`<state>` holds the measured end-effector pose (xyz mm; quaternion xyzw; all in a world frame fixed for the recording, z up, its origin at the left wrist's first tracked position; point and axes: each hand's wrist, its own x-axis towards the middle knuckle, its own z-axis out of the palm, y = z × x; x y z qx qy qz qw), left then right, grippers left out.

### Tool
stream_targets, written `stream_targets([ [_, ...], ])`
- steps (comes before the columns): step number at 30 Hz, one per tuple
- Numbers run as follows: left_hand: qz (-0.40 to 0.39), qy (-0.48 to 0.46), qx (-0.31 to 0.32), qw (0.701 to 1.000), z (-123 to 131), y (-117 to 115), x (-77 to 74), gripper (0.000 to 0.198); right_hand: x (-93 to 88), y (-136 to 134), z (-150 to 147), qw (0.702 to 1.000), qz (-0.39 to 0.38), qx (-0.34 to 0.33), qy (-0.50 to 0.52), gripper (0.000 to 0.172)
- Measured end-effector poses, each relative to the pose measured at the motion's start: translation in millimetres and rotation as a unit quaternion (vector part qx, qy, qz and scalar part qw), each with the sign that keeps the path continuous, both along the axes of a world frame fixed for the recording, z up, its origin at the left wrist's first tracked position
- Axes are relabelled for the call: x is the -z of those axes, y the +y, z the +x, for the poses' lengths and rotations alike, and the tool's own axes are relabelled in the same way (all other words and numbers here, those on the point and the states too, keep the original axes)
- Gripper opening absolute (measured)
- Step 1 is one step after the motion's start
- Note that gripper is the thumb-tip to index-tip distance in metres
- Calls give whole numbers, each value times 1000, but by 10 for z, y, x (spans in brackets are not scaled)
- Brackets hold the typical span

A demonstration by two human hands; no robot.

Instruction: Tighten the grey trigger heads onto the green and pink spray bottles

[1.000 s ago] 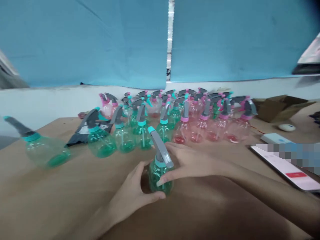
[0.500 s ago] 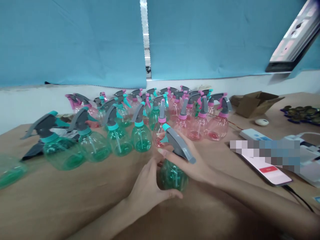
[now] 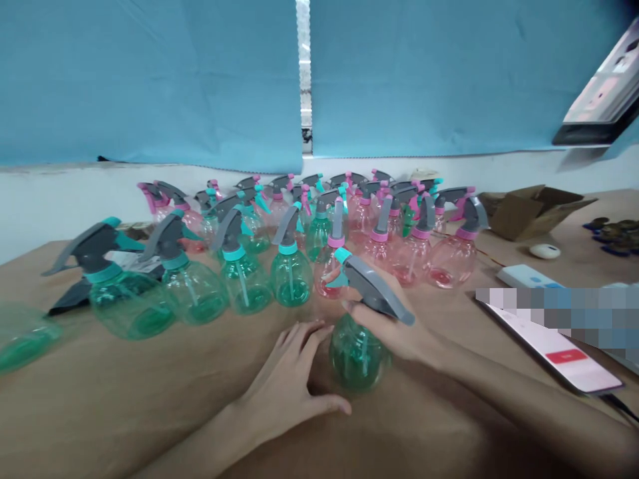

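Observation:
A green spray bottle (image 3: 357, 356) with a grey and turquoise trigger head stands in front of me, nearly upright. Around its neck, under the head, my right hand (image 3: 387, 316) is closed; part of its fingers is hidden behind the bottle. Just left of the bottle, my left hand (image 3: 289, 372) is open, thumb and fingers spread, apart from the bottle and low over the table. Beyond my hands stand a front row of green spray bottles (image 3: 292, 279) and, to its right, pink spray bottles (image 3: 452, 259).
Several more spray bottles crowd toward the white wall at the back. To the right are an open cardboard box (image 3: 522, 216), a white computer mouse (image 3: 545, 251), a phone (image 3: 554, 342) with a cable and a pile of dark small parts (image 3: 619, 236). Blue cloth (image 3: 150, 80) hangs behind.
My left hand has let go of the green bottle and opened out to its left. My right hand keeps its hold. The view has shifted slightly left.

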<state>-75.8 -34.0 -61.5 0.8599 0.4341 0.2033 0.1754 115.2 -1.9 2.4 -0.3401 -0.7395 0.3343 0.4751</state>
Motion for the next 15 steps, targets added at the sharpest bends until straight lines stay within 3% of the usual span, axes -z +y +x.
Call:
stream_targets([
  [11,-1,26,13,1000,-5,6,18,85,-94,-11,20,999,51,-15,3,19],
  [15,5,46,17,999,1,-5,3,81,-92,-5,37,997,71,-25,-4,21],
])
